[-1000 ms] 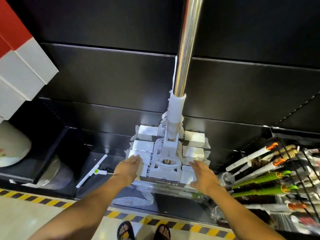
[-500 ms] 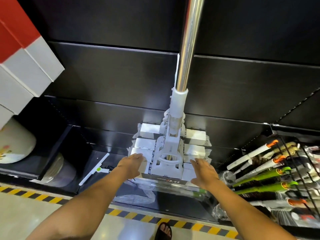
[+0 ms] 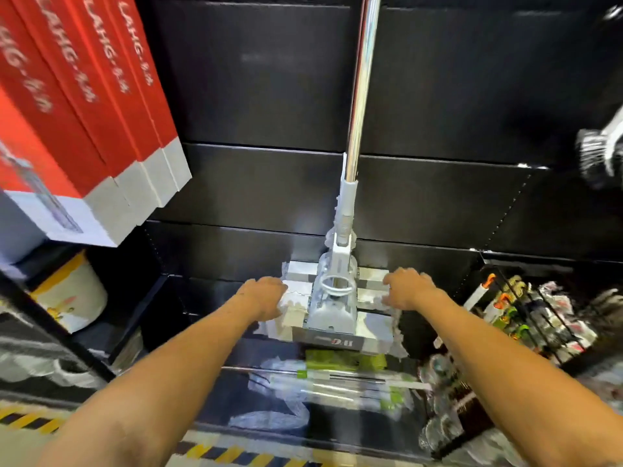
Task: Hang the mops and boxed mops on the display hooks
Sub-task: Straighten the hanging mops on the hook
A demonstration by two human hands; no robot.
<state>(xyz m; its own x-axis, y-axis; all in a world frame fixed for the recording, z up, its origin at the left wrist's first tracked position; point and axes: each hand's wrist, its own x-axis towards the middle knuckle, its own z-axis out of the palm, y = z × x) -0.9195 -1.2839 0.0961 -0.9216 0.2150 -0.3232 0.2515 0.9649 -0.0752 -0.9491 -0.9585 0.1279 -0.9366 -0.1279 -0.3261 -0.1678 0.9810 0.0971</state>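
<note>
Left hand point(image 3: 266, 298) and right hand point(image 3: 409, 288) gripped the sides of the white wrapped flat mop head point(image 3: 332, 313) under its chrome pole point(image 3: 358, 112); uneven release risked swinging it loose.

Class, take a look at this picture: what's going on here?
A person at a black display wall holds a wrapped white mop head, left hand on its left side, right hand on its right. The mop's shiny pole runs up out of view. Red boxes are at upper left.
</note>
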